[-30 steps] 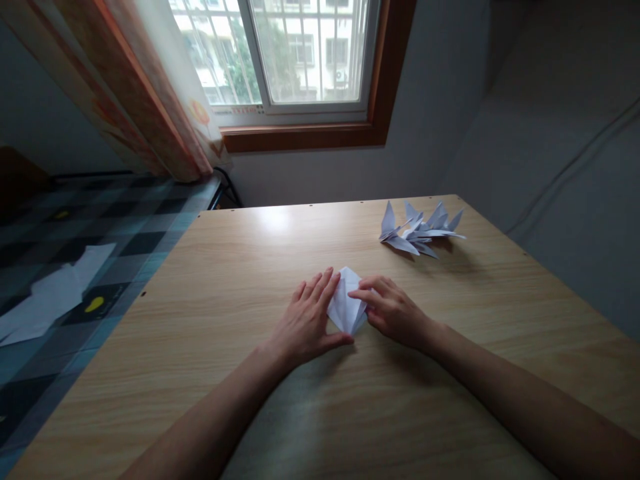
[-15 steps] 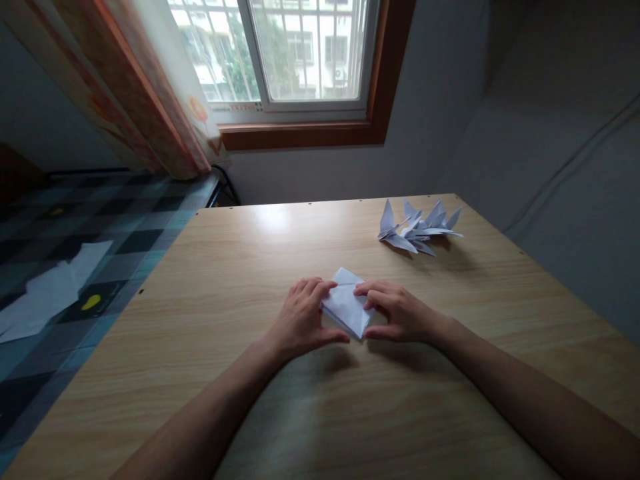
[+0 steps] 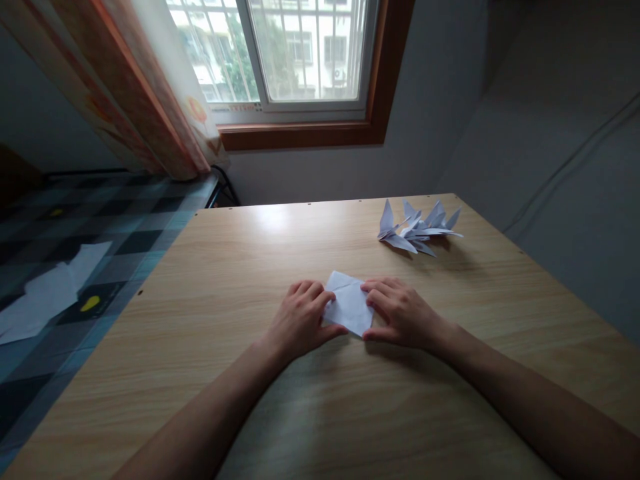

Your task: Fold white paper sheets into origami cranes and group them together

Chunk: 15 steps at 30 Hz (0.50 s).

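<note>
Between my hands a folded square of white paper (image 3: 350, 307) lies on the wooden table (image 3: 210, 280), turned at a slant, with a crease near its far edge. My left hand (image 3: 303, 317) grips its left side, fingers curled on top and thumb along the near edge. On the right side, my right hand (image 3: 397, 312) holds the paper with bent fingers above and the thumb by the near corner. The undersides of the fingers are hidden. Beyond my right hand stands a cluster of folded white paper cranes (image 3: 417, 230).
Left of the table is a bed with a checked cover (image 3: 115, 260), where loose white sheets (image 3: 50, 293) lie. A curtain (image 3: 165, 87) hangs by the barred window (image 3: 310, 53) at the back. A cable (image 3: 565, 160) runs along the right wall.
The folded paper has turned a little counter-clockwise on the table. My right hand's fingers have shifted slightly right to its edge. The cranes have stayed put.
</note>
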Motion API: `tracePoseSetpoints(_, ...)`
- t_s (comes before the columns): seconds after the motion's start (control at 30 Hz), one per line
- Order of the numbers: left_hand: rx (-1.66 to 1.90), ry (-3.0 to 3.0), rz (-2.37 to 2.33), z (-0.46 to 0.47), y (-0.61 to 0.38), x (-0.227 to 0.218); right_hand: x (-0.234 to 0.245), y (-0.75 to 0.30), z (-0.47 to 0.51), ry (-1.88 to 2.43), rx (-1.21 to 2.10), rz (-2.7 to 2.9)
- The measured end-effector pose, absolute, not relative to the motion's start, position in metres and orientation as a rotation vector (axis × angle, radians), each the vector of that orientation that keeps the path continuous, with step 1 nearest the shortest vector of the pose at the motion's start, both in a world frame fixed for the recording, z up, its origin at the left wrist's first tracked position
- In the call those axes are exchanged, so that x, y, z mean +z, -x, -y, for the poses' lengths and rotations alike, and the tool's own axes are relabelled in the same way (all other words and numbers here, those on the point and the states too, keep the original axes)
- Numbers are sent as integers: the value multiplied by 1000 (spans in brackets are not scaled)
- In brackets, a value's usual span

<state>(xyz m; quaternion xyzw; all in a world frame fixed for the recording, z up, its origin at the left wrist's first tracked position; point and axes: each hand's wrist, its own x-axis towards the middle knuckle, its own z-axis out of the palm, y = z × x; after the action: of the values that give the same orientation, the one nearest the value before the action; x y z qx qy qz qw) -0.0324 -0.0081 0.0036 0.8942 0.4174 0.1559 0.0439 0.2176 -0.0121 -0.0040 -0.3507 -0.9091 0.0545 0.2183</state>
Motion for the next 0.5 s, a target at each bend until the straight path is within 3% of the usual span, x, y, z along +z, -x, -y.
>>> tracePoseSetpoints(0.5,338,-2647,-1223,9,35,3,-4,-223,9,726,251,2660)
